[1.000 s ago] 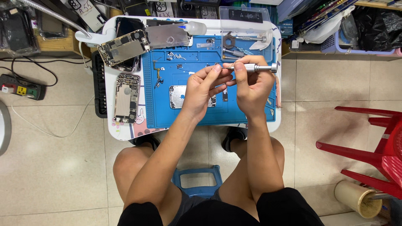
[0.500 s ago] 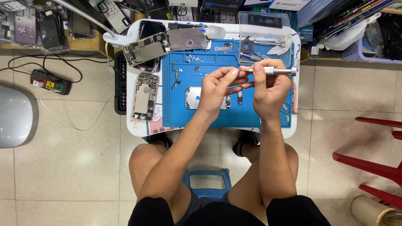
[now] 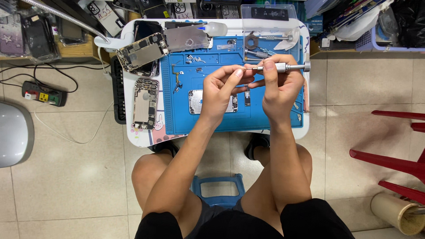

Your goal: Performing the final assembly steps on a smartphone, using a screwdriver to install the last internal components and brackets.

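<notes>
- The right hand (image 3: pixel 281 86) has its grip closed on a silver precision screwdriver (image 3: pixel 283 67), held level above the blue repair mat (image 3: pixel 265 117).
- The left hand (image 3: pixel 221 90) pinches the screwdriver's tip — whether a bit sits there is too small to tell.
- A clear plastic box (image 3: pixel 268 13) holds a dark insert at the white surface's (image 3: pixel 133 132) far edge.
- An opened phone chassis (image 3: pixel 145 103) lies left of the mat — components exposed.

clear plastic package (image 3: pixel 268 12), table's far edge
</notes>
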